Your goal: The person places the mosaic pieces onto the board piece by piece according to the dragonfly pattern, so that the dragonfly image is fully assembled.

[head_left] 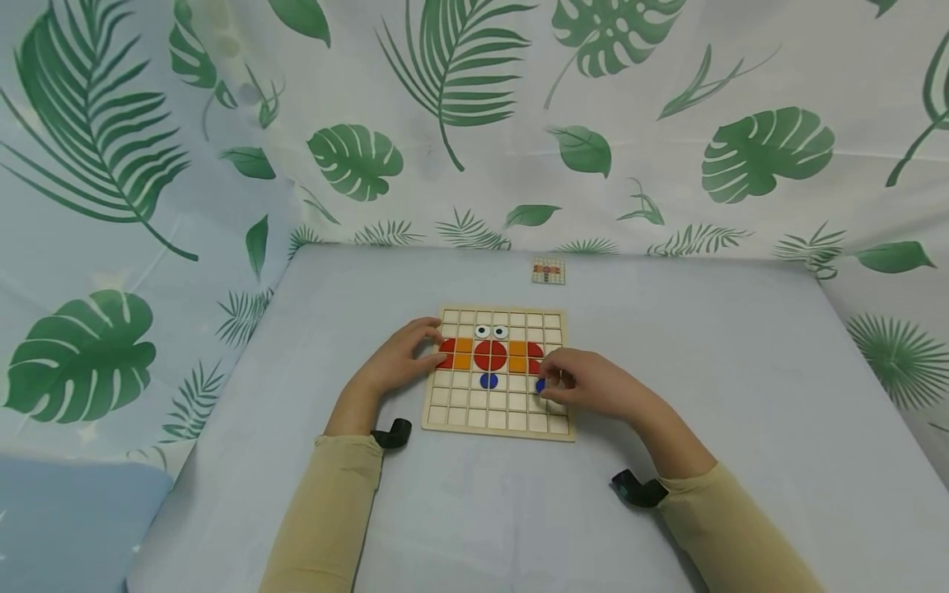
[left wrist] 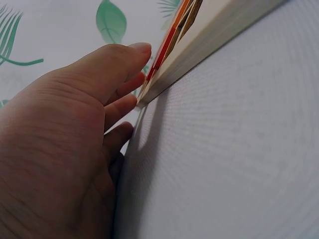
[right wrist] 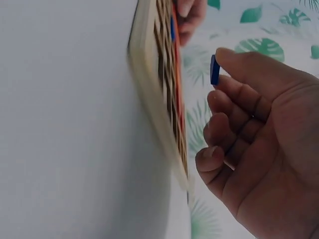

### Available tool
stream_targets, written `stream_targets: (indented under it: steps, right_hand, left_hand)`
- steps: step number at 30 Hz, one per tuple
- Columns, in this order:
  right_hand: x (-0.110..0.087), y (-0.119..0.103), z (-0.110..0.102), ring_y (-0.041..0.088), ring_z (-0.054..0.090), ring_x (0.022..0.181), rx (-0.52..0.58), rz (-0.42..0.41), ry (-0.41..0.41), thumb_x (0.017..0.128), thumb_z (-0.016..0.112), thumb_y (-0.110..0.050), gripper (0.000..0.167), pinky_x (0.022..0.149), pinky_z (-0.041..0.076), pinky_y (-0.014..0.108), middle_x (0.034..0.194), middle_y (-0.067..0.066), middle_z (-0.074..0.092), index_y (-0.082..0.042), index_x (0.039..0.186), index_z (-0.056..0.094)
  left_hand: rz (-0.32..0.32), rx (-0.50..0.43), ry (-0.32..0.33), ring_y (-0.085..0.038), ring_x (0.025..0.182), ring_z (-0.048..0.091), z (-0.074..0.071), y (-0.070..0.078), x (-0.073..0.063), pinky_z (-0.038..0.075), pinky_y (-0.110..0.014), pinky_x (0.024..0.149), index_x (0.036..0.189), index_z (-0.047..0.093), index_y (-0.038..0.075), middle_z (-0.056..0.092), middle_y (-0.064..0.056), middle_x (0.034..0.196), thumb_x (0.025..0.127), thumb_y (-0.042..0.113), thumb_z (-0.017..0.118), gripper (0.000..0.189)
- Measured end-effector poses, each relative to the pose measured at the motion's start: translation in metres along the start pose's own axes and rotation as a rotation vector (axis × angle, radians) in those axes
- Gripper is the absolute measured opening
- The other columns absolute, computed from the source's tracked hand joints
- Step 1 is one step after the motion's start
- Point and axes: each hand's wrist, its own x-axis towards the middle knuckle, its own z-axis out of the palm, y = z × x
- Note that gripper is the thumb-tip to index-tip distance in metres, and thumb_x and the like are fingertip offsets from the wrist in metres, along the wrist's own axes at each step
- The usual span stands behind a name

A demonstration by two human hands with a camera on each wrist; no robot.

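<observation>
A square wooden grid board point(head_left: 497, 420) lies on the table with flat coloured pieces set in its cells. My left hand point(head_left: 400, 356) is at the board's left edge, its thumb by the red pieces point(head_left: 447, 347) there and its fingers loosely bent. Between thumb and index finger, my right hand point(head_left: 593, 383) pinches a small blue piece point(right wrist: 214, 70) over the board's right side. Near the middle are a red circle point(head_left: 490, 356), two eye pieces point(head_left: 483, 331) and blue pieces point(head_left: 488, 381) below. Orange pieces point(head_left: 518, 356) sit on both sides; the right hand partly covers the red ones at right.
Behind the board, a small card point(head_left: 549, 271) with a similar grid picture lies on the white table point(head_left: 474, 511). A leaf-patterned cloth point(head_left: 474, 189) hangs along the back. Black wrist devices point(head_left: 639, 489) sit at both sleeves.
</observation>
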Motion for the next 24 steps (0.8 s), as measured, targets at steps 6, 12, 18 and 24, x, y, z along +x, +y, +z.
stream_targets:
  steps: [6,12,18,24]
  right_hand:
    - [0.017,-0.014,0.009,0.012,0.052,0.079,0.015,-0.007,-0.009,0.089,0.074,-0.029,0.019,0.069,0.047,0.028,0.083,-0.007,0.057,-0.019,0.101,0.064]
    - [0.03,-0.024,0.018,0.012,0.053,0.077,0.006,-0.022,-0.008,0.088,0.075,-0.029,0.021,0.069,0.047,0.028,0.081,-0.007,0.058,-0.017,0.102,0.065]
    - [0.04,-0.036,0.03,0.01,0.052,0.073,-0.009,-0.044,-0.023,0.088,0.075,-0.031,0.023,0.066,0.047,0.027,0.078,-0.008,0.057,-0.016,0.103,0.066]
    - [0.046,-0.045,0.041,0.009,0.053,0.073,-0.021,-0.033,-0.026,0.088,0.075,-0.035,0.021,0.066,0.047,0.027,0.078,-0.009,0.057,-0.021,0.102,0.065]
  left_hand:
    - [0.0,-0.007,-0.005,-0.027,0.149,0.03,0.001,0.001,0.0,0.027,-0.048,0.122,0.11,0.057,0.022,0.041,-0.003,0.155,0.094,0.039,0.067,0.026]
    - [0.003,-0.009,0.007,-0.028,0.148,0.032,0.001,0.002,0.001,0.028,-0.048,0.122,0.108,0.057,0.022,0.041,-0.003,0.155,0.094,0.039,0.066,0.025]
    - [0.013,-0.003,0.012,-0.027,0.148,0.032,0.001,0.0,0.002,0.028,-0.047,0.122,0.108,0.057,0.021,0.041,-0.003,0.155,0.094,0.039,0.066,0.024]
    - [0.013,-0.014,0.009,-0.027,0.148,0.031,0.001,-0.001,0.001,0.027,-0.048,0.122,0.108,0.056,0.021,0.041,-0.003,0.155,0.094,0.039,0.066,0.025]
